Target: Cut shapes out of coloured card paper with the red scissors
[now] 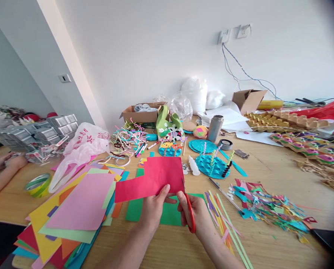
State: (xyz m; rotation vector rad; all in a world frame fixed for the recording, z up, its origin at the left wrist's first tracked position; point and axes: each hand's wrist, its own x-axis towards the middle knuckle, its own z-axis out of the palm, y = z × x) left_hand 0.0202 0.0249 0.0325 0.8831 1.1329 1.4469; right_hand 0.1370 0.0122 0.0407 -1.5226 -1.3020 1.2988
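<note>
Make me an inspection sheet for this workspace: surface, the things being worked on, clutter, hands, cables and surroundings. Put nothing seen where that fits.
Surface: wooden table, crowded; no spill seen.
Work things: red sheet with a stepped outline, raised above a green sheet; red-handled scissors at its right edge.
Clutter: stacked coloured paper to the left; paper strips and a scrap pile to the right.
Hands: left hand holds the red sheet; right hand holds the scissors.
Cables: blue cable hanging from a wall socket; none seen near the hands.
Surroundings: pale wall behind; another person's hands at far left.
</note>
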